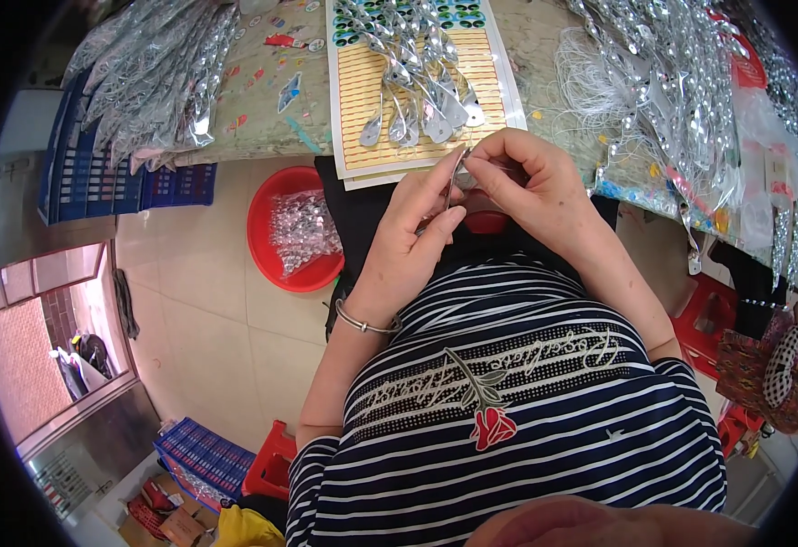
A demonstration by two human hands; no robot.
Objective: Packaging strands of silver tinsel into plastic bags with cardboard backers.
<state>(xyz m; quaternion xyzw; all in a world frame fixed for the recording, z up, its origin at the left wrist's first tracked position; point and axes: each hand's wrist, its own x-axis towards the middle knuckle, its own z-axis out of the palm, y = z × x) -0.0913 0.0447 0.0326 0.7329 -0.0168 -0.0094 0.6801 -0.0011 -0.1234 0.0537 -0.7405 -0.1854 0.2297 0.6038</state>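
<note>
two bare hands in view, both narrow. we see the left hand (420, 211) pinching one slim silvery piece (455, 182) between thumb and fingers, and the right hand (533, 185) closed in a thumb-and-forefinger pinch at its upper end. the piece is at the near edge of the worktable (267, 105), in front of the chest, just below the sheet's lower edge.

we count one top patterned sheet (353, 164), yellow with reddish rows, blue-green shapes at the far end. on it, one bunch of twisted silver strips (405, 66); we make out about six flat rounded ends, overlaps make it unsure. two big silvery heaps: one left heap (166, 77), one right heap (668, 87), strips too many to count. one tangle of white strands (586, 77) beside the right one. one red basin (260, 239) on the floor holds one clear bag (303, 232) of shiny bits. one bracelet (362, 324), left wrist.

look of the held piece: thin, narrow, metallic, seen nearly edge-on, tilted slightly right at the top; its ends are partly covered by fingers, so we can't tell its full shape.
</note>
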